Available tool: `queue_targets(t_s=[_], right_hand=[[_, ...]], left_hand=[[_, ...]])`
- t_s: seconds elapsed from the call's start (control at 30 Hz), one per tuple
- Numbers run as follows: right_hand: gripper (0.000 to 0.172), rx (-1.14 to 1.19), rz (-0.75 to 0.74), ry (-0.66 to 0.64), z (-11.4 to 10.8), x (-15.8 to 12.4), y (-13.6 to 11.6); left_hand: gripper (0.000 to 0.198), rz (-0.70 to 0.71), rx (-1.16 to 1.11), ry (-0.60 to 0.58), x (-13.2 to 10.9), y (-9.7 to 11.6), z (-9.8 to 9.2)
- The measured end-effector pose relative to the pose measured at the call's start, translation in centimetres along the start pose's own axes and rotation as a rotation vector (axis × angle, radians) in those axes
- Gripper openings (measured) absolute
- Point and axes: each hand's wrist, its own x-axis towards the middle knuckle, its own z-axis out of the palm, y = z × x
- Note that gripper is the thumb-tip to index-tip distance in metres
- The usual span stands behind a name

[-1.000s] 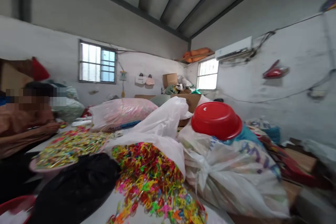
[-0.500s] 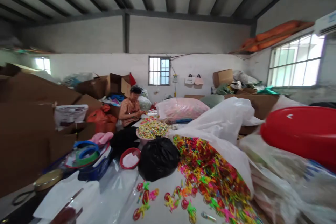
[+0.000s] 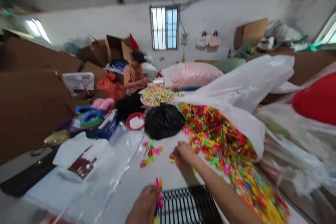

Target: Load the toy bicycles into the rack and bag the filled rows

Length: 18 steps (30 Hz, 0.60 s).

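Glossy bright plastic pieces [image 3: 217, 136] lie heaped just beyond the right fingers [image 3: 178, 151], a shiny crinkled black plastic bag [image 3: 164, 120] behind them, clear glossy film [image 3: 115, 157] on the smooth white bench [image 3: 139, 182] leftward, matt brown cardboard [image 3: 31, 105] farther left.

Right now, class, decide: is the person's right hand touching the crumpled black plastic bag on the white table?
Apart. The head view shows a strip of white table between the right hand and the crumpled black plastic bag behind it.
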Motion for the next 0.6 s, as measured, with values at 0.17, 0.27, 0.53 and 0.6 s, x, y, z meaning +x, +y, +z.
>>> queue_targets(t_s=[0.17, 0.27, 0.53, 0.6], right_hand=[[0.025, 0.085, -0.03, -0.085, 2.8, -0.9, 0.9], [0.026, 0.07, -0.025, -0.036, 3.6, -2.4, 0.7], [0.025, 0.19, 0.127, 0.109, 2.3, -7.6, -2.7], [0.026, 0.369, -0.01, 0.11, 2.9, -9.0, -4.5]], left_hand=[[0.031, 0.114, 0.041, 0.086, 0.5, 0.2, 0.1], [0.028, 0.117, 0.044, 0.124, 0.8, 0.4, 0.0], [0.023, 0.065, 0.019, 0.136, 0.8, 1.0, -0.1], [0.024, 0.063, 0.032, 0.131, 0.8, 1.2, 0.0]])
